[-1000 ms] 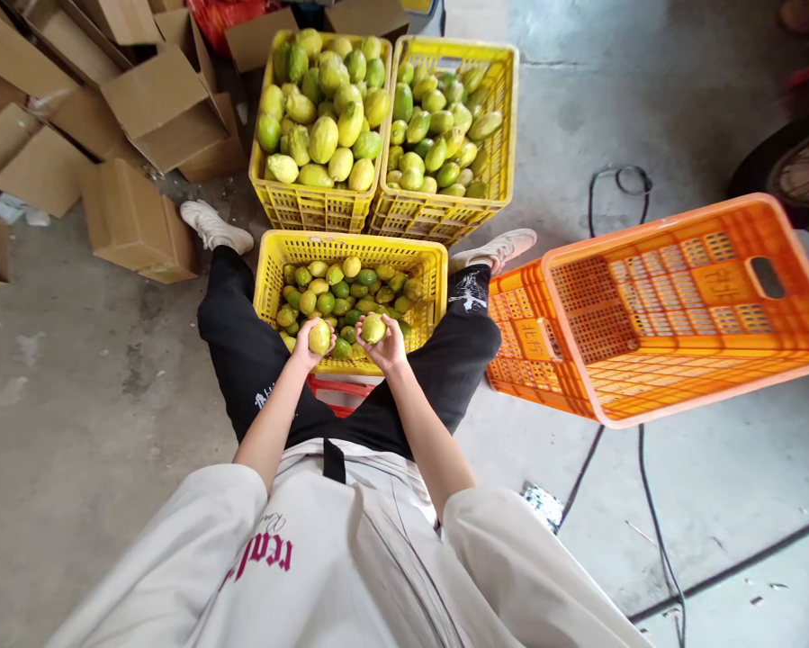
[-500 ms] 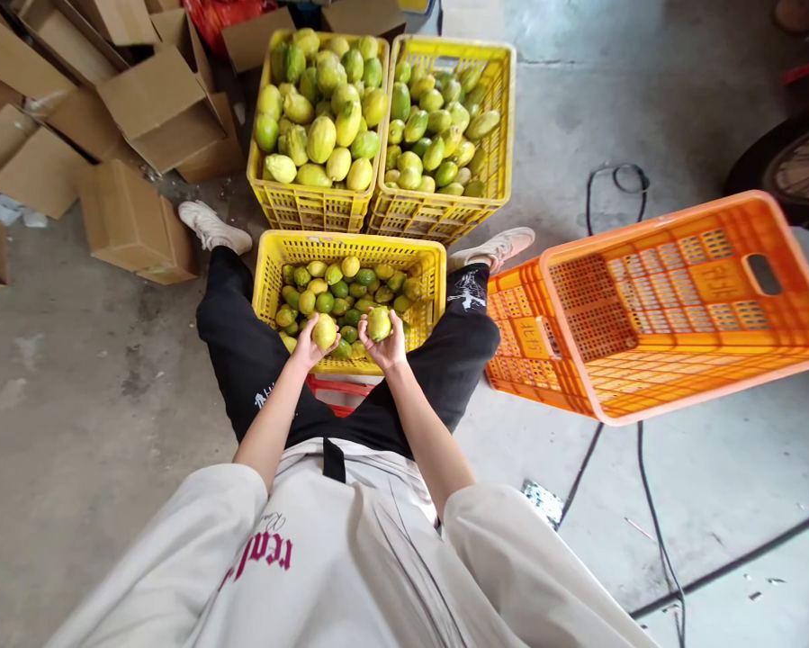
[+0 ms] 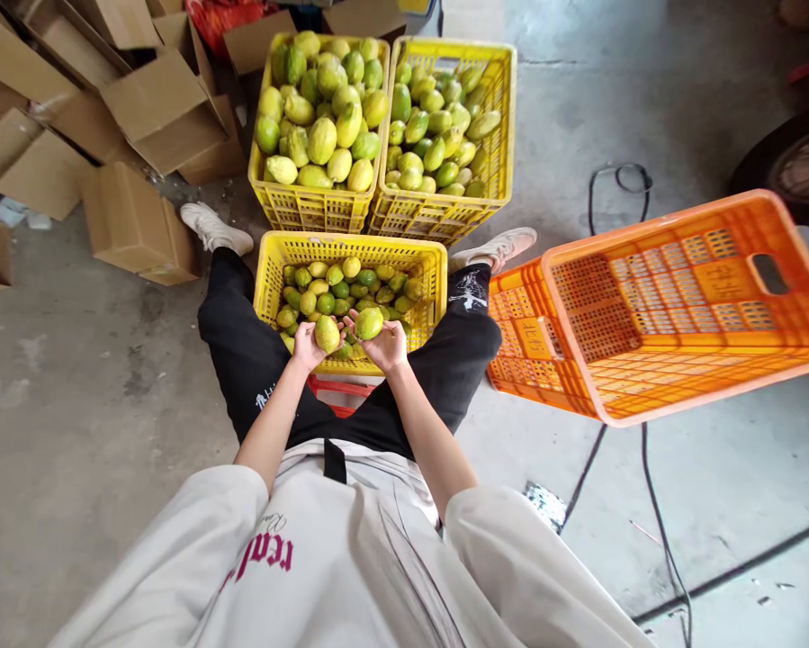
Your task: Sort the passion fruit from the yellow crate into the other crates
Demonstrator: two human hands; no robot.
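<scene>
Over the near yellow crate [image 3: 437, 297], my left hand [image 3: 307, 349] is closed around a yellow-green lemon [image 3: 327, 334]. My right hand [image 3: 389, 347] cups a second, greener lemon [image 3: 369, 323] on its palm side, with the fingertips reaching past it to the left. The two held lemons are close together but apart. Below them in the crate lie several loose lemons [image 3: 340, 290], green and yellow, partly hidden by my hands. This crate stands between my legs, above something red that shows only in part.
Beyond it stand a yellow crate [image 3: 310, 209] heaped with larger lemons and another yellow crate [image 3: 505, 135] of green ones. To the right is a tilted orange crate [image 3: 694, 360]. Cardboard boxes [image 3: 140, 220] pile up at left. A black cable [image 3: 660, 531] and a wheel [image 3: 795, 171] are on the right.
My right hand has shifted slightly left and its lemon has turned, showing a greener side. The lemon in my left hand has also turned a little. Both stay held.
</scene>
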